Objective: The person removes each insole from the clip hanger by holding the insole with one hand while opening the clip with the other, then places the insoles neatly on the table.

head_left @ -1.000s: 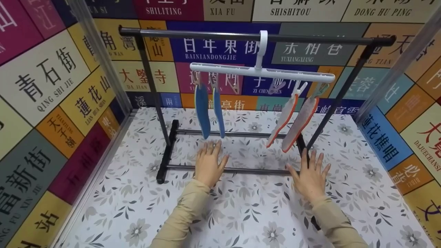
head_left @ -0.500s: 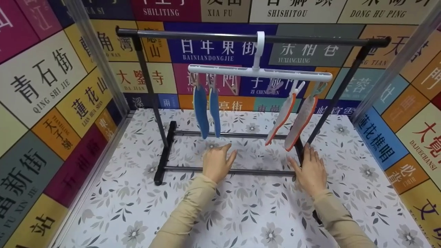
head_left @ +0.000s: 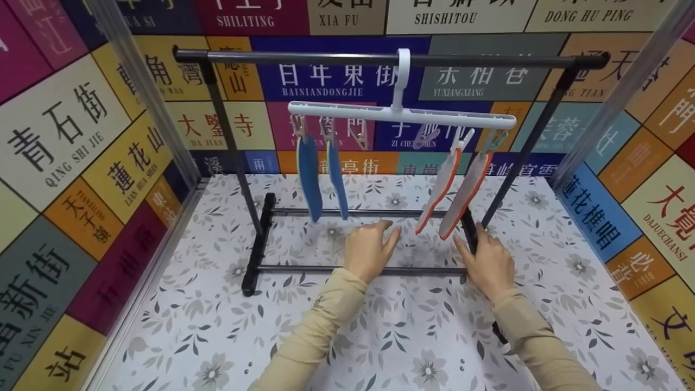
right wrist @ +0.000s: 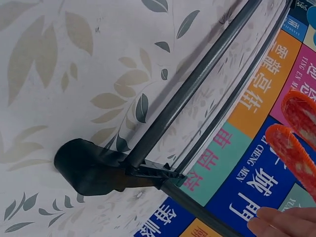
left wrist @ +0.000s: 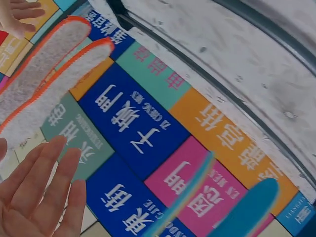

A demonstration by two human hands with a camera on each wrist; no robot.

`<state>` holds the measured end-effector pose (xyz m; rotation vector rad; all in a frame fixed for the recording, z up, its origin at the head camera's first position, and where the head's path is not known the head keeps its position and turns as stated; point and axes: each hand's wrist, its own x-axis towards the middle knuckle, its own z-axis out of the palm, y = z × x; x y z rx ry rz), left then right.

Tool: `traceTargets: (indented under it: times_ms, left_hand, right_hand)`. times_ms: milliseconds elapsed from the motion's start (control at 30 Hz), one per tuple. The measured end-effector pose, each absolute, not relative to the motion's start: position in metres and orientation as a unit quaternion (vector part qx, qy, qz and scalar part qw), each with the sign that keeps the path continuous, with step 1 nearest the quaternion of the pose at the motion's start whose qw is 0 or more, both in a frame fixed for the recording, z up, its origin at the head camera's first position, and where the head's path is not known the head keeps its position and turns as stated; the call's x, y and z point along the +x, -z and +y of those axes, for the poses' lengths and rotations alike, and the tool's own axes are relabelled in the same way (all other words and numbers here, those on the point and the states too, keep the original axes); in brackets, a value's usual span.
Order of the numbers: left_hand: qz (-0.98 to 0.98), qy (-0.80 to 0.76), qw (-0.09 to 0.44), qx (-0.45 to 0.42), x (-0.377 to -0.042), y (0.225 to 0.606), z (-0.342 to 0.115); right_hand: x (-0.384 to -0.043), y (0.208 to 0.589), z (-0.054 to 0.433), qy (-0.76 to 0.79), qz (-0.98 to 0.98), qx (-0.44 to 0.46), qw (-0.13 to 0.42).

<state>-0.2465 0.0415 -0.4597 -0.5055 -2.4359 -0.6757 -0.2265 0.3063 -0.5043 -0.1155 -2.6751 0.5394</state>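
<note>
Left hand (head_left: 368, 252) farther right than before, empty fingers relaxed, low between blue insoles (head_left: 309, 179) and orange-edged insoles (head_left: 463, 194)

The right wrist view crops the right hand (right wrist: 285, 223).

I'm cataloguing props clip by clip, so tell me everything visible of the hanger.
The hanger is white, apparently plastic, with a hook rising from the middle. Hooked over the dark rail, it hangs with its right end lower in the head view. Six clips hang beneath: the left two hold blue insoles, the right two orange-edged insoles, the middle two nothing. Neither the left hand nor right hand touches it.
</note>
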Motion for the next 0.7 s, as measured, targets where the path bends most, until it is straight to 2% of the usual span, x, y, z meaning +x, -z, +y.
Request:
traceTargets:
  times_ms: [233,700]
  left_hand:
    - [-0.895,0.261,0.308,-0.192,-0.250,0.448,0.063]
    - [-0.887,0.275,0.306,-0.209,-0.262,0.433,0.093]
  right_hand:
    - [-0.229,0.503,0.309,-0.219,-0.949,-0.041,0.221]
    - [-0.246,0.500,0.308,-0.211,-0.942,-0.028,0.259]
